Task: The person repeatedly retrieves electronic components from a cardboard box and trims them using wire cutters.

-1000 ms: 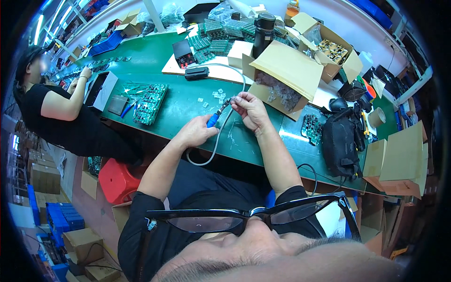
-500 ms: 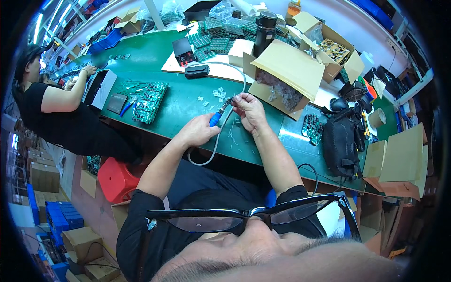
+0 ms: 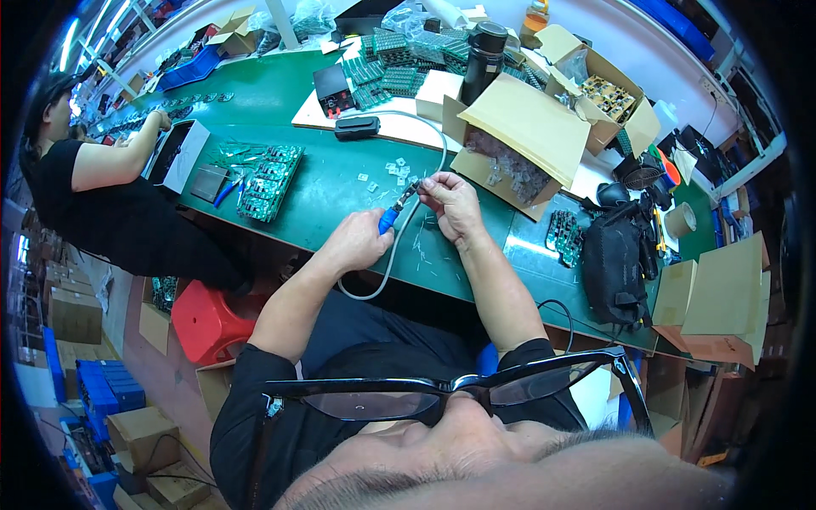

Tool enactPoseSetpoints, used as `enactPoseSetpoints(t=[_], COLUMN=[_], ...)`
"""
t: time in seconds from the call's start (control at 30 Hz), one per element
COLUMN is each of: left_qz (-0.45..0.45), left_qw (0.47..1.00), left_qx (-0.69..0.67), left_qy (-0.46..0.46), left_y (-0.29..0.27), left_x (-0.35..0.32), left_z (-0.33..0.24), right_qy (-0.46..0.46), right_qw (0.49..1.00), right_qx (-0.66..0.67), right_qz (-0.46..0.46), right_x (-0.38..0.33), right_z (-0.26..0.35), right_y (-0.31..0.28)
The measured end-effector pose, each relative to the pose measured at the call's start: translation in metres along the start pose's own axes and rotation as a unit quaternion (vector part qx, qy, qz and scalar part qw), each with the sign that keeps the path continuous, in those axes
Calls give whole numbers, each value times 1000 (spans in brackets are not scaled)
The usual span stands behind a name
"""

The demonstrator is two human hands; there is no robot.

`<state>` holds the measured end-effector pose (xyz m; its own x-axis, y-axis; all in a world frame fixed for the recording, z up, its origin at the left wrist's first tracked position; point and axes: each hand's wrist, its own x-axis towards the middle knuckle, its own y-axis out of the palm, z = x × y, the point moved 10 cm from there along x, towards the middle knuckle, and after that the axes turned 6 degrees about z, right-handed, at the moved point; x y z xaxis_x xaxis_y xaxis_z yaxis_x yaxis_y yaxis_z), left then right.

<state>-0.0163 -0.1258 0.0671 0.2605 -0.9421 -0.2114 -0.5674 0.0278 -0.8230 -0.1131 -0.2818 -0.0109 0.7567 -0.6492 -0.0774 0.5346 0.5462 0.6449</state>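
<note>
My left hand (image 3: 359, 240) is closed round the blue handle of a tool (image 3: 388, 219) with a dark metal head; its exact kind is unclear. The head points up and right, toward my right hand (image 3: 453, 205). There my right fingertips pinch together at the end of the metal head, on something too small to make out. A grey hose or cable (image 3: 444, 146) curves behind the hands and loops below the left one. Several small clear plastic pieces (image 3: 397, 169) lie on the green bench (image 3: 340, 170) just beyond the tool. Thin offcuts (image 3: 420, 246) are scattered under my right hand.
A stack of green circuit boards (image 3: 270, 183) lies at left, more boards (image 3: 399, 64) at the back. An open carton of clear parts (image 3: 518, 127), a black flask (image 3: 484, 61) and a black bag (image 3: 614, 263) stand right. Another person (image 3: 102, 178) works at far left.
My hands stay almost in place, still together at the tool's head. The other person's arm at far left has shifted slightly.
</note>
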Motion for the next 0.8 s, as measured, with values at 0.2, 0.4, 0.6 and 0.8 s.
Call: enactPoseSetpoints(t=[0.2,0.4,0.6,0.8], left_qz=[-8,73,90,132], left_qw=[1000,960,937,970], left_qx=[-6,-263,-336,-203], left_qy=[-9,-65,-26,-25], left_y=[4,16,19,16], left_x=[-1,3,7,6], left_z=[11,46,47,32], right_qy=[11,16,30,20], right_qw=[1000,1000,998,999], right_qx=[-9,-4,-40,-22], right_qz=[0,-14,-27,-23], right_x=[3,1,-1,-1], right_z=[-4,-4,-3,-2], right_y=[0,-2,-2,-2])
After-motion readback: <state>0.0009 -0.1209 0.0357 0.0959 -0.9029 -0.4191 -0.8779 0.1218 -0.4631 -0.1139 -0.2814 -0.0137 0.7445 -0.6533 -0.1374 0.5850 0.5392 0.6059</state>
